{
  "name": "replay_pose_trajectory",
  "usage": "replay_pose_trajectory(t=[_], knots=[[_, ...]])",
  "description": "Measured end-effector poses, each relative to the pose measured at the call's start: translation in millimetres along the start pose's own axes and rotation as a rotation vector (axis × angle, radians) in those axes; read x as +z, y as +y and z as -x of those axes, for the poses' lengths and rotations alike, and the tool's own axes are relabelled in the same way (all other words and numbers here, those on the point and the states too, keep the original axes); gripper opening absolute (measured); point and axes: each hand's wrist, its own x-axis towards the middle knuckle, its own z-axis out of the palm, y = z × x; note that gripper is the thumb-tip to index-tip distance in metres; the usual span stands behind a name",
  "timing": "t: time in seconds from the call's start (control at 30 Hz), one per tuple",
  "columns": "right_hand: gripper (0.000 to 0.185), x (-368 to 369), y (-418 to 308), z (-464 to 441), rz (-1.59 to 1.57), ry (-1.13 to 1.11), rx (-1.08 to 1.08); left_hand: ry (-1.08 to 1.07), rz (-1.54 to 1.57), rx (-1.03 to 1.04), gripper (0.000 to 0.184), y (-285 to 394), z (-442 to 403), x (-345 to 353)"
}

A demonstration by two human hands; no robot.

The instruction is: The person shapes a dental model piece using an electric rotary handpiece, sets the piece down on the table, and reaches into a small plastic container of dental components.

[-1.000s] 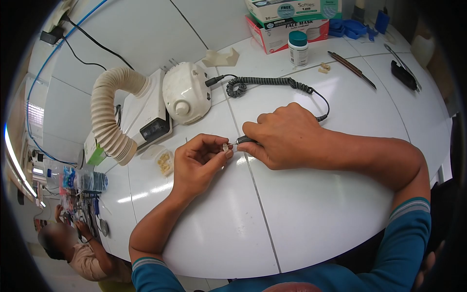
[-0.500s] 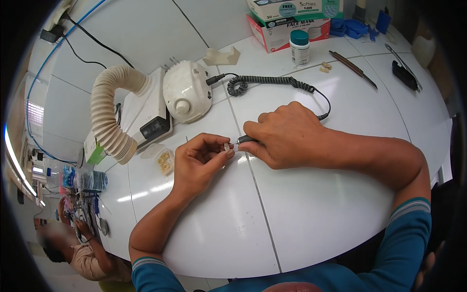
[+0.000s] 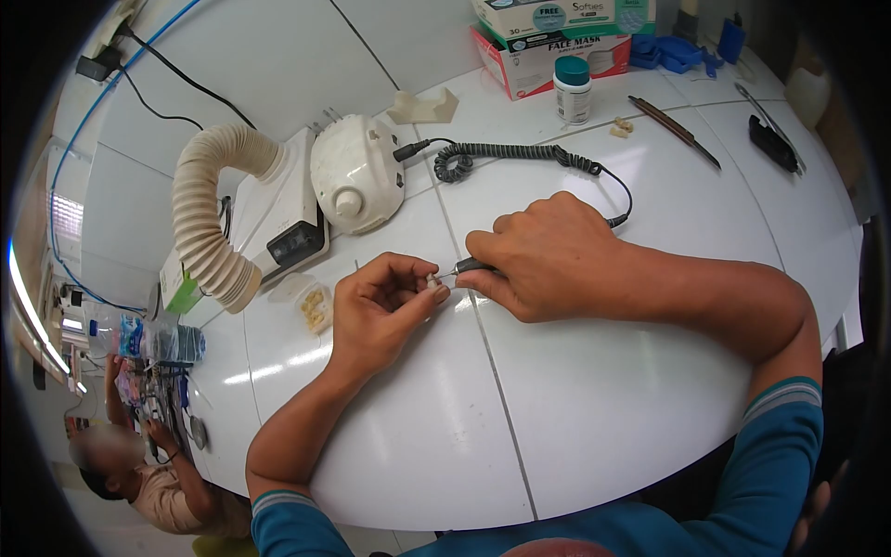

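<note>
Between thumb and fingertips, my left hand [image 3: 382, 302] pinches a small whitish piece [image 3: 432, 281], too small to tell its exact kind. My right hand [image 3: 548, 260] is wrapped round a dark rotary handpiece [image 3: 470, 265]. Its thin metal bit points left and meets the piece or sits very close to it. From behind my right hand a coiled black cord [image 3: 520, 151] runs to the white control unit [image 3: 357, 176]. Left of my left hand lies a clear container [image 3: 316, 309] with several yellowish pieces in it.
A ribbed suction hose [image 3: 200, 213] arches at the left. Mask boxes [image 3: 557, 65], a green-capped bottle [image 3: 573, 90], a brown-handled knife [image 3: 673, 130] and tweezers [image 3: 770, 127] lie at the back. A co-worker [image 3: 158, 473] sits at the far left beside water bottles [image 3: 172, 342].
My hands stay almost in place; the small piece is turned slightly in my left fingers. At the far left, the co-worker's arm has risen.
</note>
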Motion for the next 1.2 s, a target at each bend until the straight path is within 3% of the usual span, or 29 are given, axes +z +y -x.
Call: replay_pose_trajectory(t=[1.2], knots=[[0.044, -2.4, -4.3, -2.1, 0.043, -0.048, 0.019, 0.048, -0.164, 0.03, 0.023, -1.8, 1.7, 8.0]])
